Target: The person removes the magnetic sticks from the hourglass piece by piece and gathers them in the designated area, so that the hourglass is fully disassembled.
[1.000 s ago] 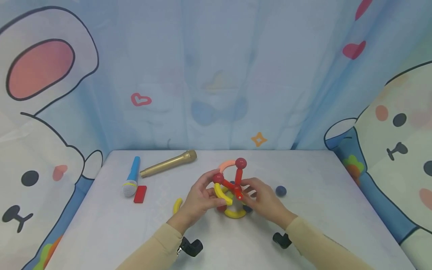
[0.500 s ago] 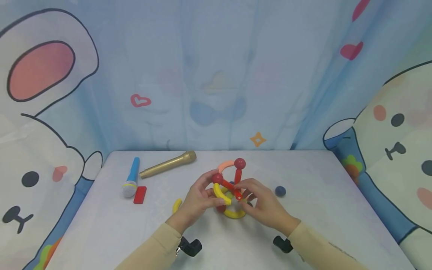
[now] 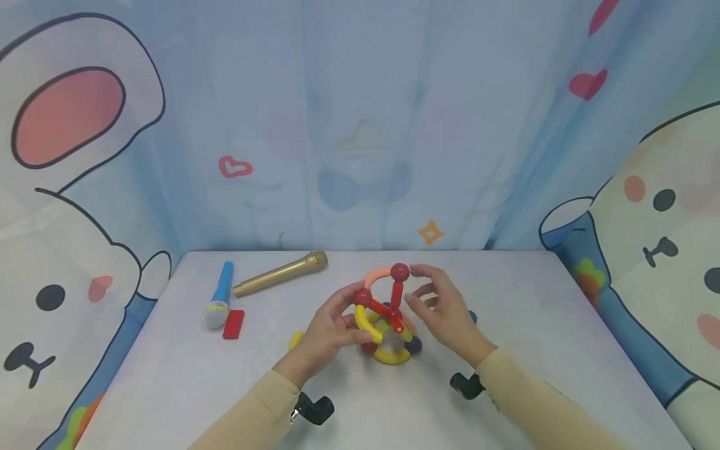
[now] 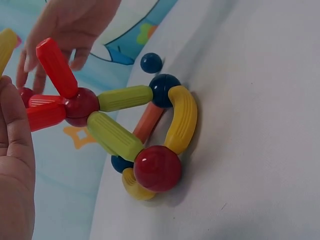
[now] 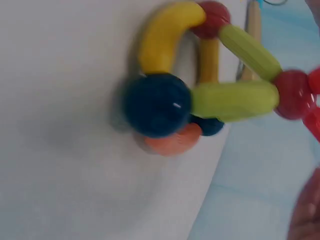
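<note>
We see the left hand (image 3: pixel 332 325) pinching the rod-and-ball toy (image 3: pixel 385 315) (apparently at a yellow curve), while the right hand (image 3: pixel 441 306) hovers beside it, fingers spread.

Head camera looks down and forward over the whole table (image 3: pixel 169 375) — both wrist cameras sit low and close, each facing the rod-and-ball structure (image 3: pixel 385 315) (image 4: pixel 135 130) (image 5: pixel 200 95) from opposite sides
</note>
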Tool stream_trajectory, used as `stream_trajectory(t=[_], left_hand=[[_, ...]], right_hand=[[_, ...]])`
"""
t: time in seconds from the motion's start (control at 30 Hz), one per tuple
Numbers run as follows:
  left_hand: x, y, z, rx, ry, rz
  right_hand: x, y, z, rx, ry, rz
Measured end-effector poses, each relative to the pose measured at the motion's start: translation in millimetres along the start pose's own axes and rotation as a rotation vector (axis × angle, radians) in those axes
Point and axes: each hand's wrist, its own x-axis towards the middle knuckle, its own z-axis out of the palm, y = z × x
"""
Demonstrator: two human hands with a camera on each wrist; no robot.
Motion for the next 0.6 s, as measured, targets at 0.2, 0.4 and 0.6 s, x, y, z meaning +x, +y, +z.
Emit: stream_trajectory(t=[0.2, 0.4, 0.6], left_hand=[[-2.2, 1.9, -0.4, -0.017, -0.028, -0.008], [-2.8, 3.4, 0.8, -0.031, -0.029, -0.022], [-2.4, 2.8, 0.3, -0.036, -0.027, -0.041]], right_hand=[[23.4, 2.8, 0.3, 0.132, -0.134, 0.097], [27.6, 0.9, 3.1, 0.163, -0.150, 0.076], [27.7, 1.8, 4.0, 0.172, -0.141, 0.094]])
